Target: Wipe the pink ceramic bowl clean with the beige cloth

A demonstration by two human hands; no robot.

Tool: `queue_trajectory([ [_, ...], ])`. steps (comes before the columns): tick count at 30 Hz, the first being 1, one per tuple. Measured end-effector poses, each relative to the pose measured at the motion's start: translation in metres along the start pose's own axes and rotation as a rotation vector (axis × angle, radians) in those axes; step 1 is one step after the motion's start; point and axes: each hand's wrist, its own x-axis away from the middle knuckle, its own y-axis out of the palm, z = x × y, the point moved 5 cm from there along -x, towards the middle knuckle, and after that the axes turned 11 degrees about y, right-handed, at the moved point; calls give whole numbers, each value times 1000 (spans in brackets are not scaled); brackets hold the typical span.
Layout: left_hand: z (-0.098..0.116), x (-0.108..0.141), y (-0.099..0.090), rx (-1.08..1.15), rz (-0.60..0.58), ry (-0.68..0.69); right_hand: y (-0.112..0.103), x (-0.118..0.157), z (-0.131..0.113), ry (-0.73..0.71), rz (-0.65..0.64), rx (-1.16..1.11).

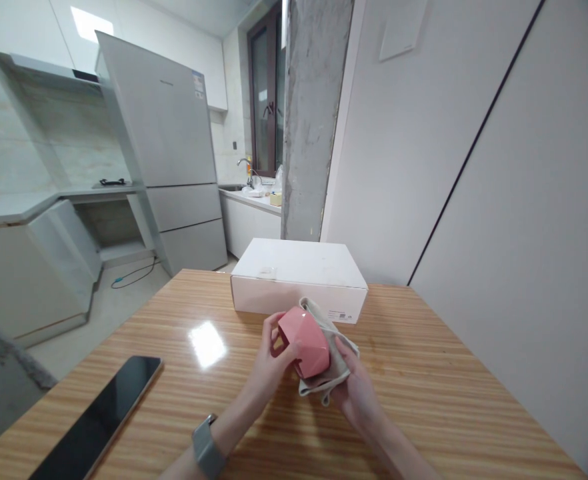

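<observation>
Kitchen space fills the far view: a tall grey refrigerator [167,143] at about ten o'clock and a concrete pillar [314,113] at twelve, with a counter and tap behind it. Closer in, I see a striped wooden table [424,373] running under my hands. On it, at twelve o'clock from the hands, sits a flat white box [299,277], closed. A dark phone [101,420] lies face up at eight o'clock, well apart from everything else.

My left hand [269,363], a grey watch [207,450] on its wrist, is grasping a pink faceted cup [305,341] by its left side, fingers curled at the rim. My right hand [357,390] is clenched on a beige cloth [327,353] that wraps the cup's right and underside. The cup is held just above the table, near the box's front edge, tilted on its side.
</observation>
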Motion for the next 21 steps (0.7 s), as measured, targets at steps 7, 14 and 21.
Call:
queue_trajectory([
  [7,-11,-3,-6,-12,10,-98,-2,-1,-5,-19,13,12],
  [14,20,4,7,-192,-99,197,1,-1,-5,-32,-11,-12],
  [21,12,5,8,-110,-136,165,0,2,-5,-51,9,24],
])
